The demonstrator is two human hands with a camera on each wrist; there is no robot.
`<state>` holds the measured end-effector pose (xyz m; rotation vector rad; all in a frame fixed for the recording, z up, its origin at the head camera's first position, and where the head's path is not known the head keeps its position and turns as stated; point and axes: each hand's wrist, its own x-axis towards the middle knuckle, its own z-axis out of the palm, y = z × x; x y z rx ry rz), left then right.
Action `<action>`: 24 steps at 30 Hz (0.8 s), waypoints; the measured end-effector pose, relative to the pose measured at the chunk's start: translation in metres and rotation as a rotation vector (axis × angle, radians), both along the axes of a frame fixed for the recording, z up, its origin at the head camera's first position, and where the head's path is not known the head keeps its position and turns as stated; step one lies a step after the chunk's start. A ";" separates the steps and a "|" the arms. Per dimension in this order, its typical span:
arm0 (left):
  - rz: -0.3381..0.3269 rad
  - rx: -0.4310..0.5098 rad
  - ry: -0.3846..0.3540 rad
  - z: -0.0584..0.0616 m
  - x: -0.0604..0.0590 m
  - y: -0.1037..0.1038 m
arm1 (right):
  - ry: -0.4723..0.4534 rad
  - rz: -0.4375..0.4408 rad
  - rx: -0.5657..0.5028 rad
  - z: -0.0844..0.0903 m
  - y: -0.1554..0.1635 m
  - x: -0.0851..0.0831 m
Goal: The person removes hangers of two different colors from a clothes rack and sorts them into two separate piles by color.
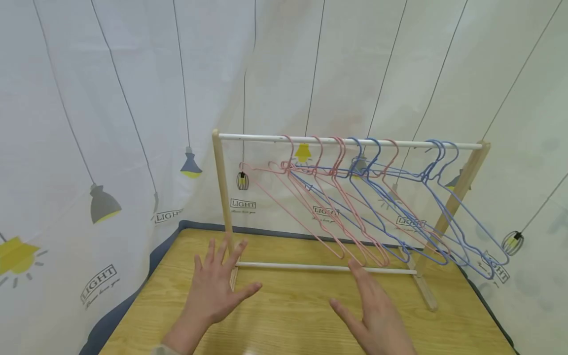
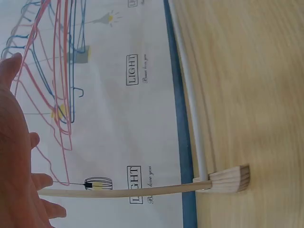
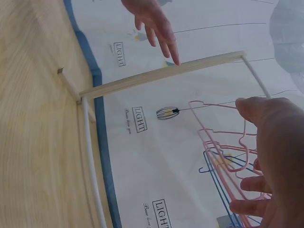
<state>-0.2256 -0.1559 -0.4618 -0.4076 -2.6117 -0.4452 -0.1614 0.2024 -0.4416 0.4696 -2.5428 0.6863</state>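
A small clothes rack [image 1: 262, 137] stands on the table, with a white top bar, a white lower bar and wooden legs. Several pink wire hangers [image 1: 336, 170] and several blue wire hangers [image 1: 427, 175] hang from the top bar. The left hand [image 1: 215, 291] is spread in front of the rack's left leg and holds nothing. Over the table on the right, the right hand [image 1: 377, 315] has its thumb and index finger apart, also holding nothing. In the right wrist view, the right hand [image 3: 282, 147] appears near the pink hangers; contact cannot be told.
The wooden table [image 1: 284, 310] extends under the rack and both hands. Behind it hangs a white cloth [image 1: 133, 59] printed with lamps and the word LIGHT. A dark blue edge [image 1: 166, 249] runs along the table's back and sides. One loose hook [image 2: 78, 91] dangles below the hangers.
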 end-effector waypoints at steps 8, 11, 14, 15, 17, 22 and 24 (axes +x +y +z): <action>0.041 0.135 -0.034 0.015 -0.018 -0.007 | -0.052 0.094 -0.243 0.017 -0.007 -0.018; 0.081 0.273 -0.072 0.020 -0.029 -0.012 | -0.046 0.127 -0.299 0.019 -0.010 -0.030; 0.119 0.397 -0.105 0.023 -0.042 -0.018 | -0.027 0.168 -0.360 0.020 -0.015 -0.041; 0.132 0.433 -0.118 0.024 -0.047 -0.019 | -0.020 0.182 -0.381 0.021 -0.017 -0.045; 0.152 0.496 -0.138 0.022 -0.058 -0.022 | -0.010 0.216 -0.437 0.021 -0.021 -0.052; 0.158 0.643 -0.187 0.007 -0.087 -0.025 | -0.030 0.257 -0.568 0.023 -0.032 -0.066; 0.153 0.707 -0.197 -0.001 -0.096 -0.025 | -0.056 0.256 -0.608 0.023 -0.036 -0.069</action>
